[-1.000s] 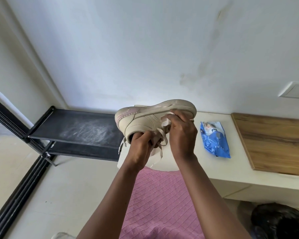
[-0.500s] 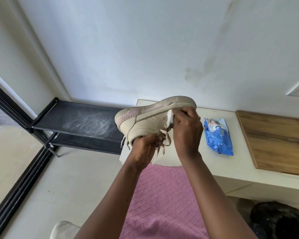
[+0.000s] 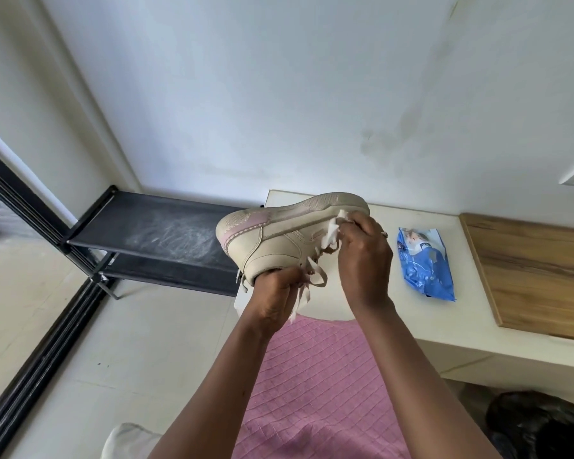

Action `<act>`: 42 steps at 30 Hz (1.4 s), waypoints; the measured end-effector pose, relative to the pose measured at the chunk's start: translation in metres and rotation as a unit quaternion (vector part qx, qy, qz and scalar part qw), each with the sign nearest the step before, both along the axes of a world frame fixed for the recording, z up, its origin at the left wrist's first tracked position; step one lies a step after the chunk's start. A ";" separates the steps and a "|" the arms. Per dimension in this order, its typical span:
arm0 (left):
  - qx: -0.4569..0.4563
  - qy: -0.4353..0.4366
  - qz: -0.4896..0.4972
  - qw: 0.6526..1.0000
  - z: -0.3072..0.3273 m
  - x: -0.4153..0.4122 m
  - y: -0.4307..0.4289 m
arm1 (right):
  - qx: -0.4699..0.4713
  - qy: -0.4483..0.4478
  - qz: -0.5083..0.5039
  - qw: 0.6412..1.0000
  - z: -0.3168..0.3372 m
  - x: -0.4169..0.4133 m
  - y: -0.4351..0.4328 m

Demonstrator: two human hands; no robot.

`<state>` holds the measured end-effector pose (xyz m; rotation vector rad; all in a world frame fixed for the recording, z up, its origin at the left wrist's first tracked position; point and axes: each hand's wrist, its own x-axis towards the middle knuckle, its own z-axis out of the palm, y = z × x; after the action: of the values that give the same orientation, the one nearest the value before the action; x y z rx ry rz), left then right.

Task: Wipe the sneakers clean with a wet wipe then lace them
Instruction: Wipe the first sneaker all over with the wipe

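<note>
Sneaker [image 3: 279,236] held sole-up over white counter [image 3: 378,313], mid-wipe.
L hand [image 3: 275,299] fingers curled in shoe opening w/ lace [image 3: 315,276]; R hand [image 3: 365,260] pinches wet wipe [image 3: 332,231] vs side, near sole.

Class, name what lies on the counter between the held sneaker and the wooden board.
A blue wipes pack lies on the counter between the sneaker and the wooden board, shown in the head view.
</note>
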<state>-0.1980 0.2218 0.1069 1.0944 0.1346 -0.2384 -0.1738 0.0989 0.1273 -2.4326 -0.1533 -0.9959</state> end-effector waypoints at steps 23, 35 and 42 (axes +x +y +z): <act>0.221 -0.155 0.036 0.962 0.008 -0.007 -0.003 | 0.016 -0.066 0.091 0.994 0.012 -0.003 0.021; 0.202 -0.177 0.051 0.962 0.014 -0.013 -0.004 | 0.171 -0.017 0.064 0.983 0.042 -0.029 0.073; 0.228 -0.171 0.082 0.955 0.019 -0.011 -0.007 | 0.237 -0.066 0.083 0.966 0.044 -0.029 0.078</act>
<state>-0.2089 0.2153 0.1256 1.5586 -0.0330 0.1429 -0.2030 0.1765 0.1713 -1.8903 -0.1432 -0.9867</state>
